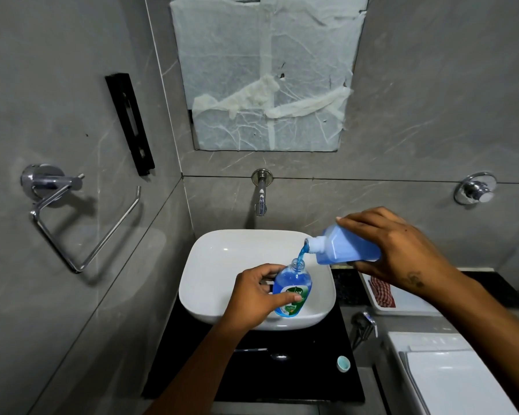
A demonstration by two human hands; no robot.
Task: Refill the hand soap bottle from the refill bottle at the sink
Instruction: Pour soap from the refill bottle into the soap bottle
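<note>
My left hand (256, 295) grips the clear hand soap bottle (292, 287), which is uncapped, upright and more than half full of blue liquid, held over the white sink basin (210, 265). My right hand (399, 250) holds the larger refill bottle (346, 248) tipped down to the left. A thin blue stream (302, 253) runs from its neck into the soap bottle's open mouth.
A wall tap (261, 193) juts out above the basin. A small teal cap (343, 363) lies on the black counter (297, 369) in front. A white tray with a red checked cloth (382, 295) sits at right, a towel ring (81, 223) on the left wall.
</note>
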